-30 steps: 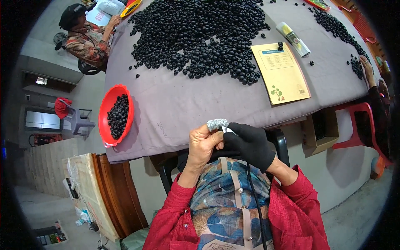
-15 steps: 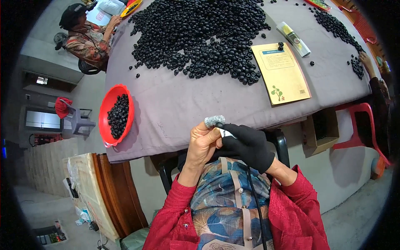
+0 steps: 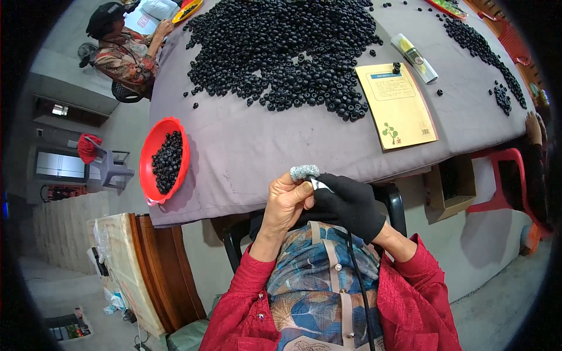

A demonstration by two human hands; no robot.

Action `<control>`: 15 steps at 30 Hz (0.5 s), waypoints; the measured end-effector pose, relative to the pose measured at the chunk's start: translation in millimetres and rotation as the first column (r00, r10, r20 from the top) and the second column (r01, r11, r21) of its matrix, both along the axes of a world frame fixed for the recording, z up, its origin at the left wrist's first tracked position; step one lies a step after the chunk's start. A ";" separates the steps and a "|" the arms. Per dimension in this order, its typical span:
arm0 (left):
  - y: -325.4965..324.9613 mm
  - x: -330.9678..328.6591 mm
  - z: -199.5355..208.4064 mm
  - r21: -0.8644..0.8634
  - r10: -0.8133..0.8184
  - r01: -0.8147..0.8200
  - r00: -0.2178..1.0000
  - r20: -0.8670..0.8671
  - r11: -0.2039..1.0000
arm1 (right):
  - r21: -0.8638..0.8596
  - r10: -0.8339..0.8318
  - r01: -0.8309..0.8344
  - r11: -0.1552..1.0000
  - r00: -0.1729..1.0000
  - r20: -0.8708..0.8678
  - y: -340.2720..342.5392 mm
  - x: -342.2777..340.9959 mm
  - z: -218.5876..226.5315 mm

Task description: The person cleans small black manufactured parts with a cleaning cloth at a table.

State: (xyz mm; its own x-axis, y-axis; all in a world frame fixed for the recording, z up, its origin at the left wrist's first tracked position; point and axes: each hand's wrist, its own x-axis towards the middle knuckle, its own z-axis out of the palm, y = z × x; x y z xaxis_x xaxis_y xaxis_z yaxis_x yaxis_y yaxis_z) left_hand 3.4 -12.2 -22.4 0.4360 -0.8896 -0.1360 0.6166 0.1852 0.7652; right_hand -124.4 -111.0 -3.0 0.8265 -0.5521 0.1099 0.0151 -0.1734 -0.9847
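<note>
My left hand [image 3: 284,203] is bare apart from a grey speckled finger cover [image 3: 304,172] on one finger. Its thumb and fingers are pinched together, and whatever lies between them is hidden. My right hand [image 3: 352,206], in a black glove, is closed against the left one just off the table's near edge. A small white piece [image 3: 319,185] with a dark mark sticks out between the gloved fingers; its kind cannot be made out. Beyond the hands, a large heap of small black ring-shaped beads [image 3: 281,52] covers the far part of the grey tablecloth [image 3: 252,149].
A red scalloped bowl [image 3: 144,169] at the left holds more black beads. To the right lie a yellow booklet [image 3: 404,117] and a clear-and-green packet [image 3: 414,57]. Another person [image 3: 126,58] sits far left; a person's hand [image 3: 534,128] shows at the right edge beside a red chair [image 3: 509,155].
My two hands stay pinched together, with only a slight shift of the fingers. At the right, the other person's hand has drawn back from the small bead pile toward the table edge.
</note>
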 end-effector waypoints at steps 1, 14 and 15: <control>1.0 0.6 0.1 0.001 0.001 -0.001 1.000 0.003 1.000 | -0.006 0.006 -0.006 1.000 1.000 0.005 -0.7 0.7 1.0; 99.6 149.5 33.8 -0.029 0.562 -0.811 0.379 0.735 0.584 | 0.109 -0.063 0.076 0.991 0.991 -0.120 1.0 2.5 -14.0; 116.6 171.1 31.8 -0.018 0.554 -0.851 0.326 0.766 0.525 | 0.089 -0.036 0.047 0.995 0.992 -0.122 1.7 3.0 -15.2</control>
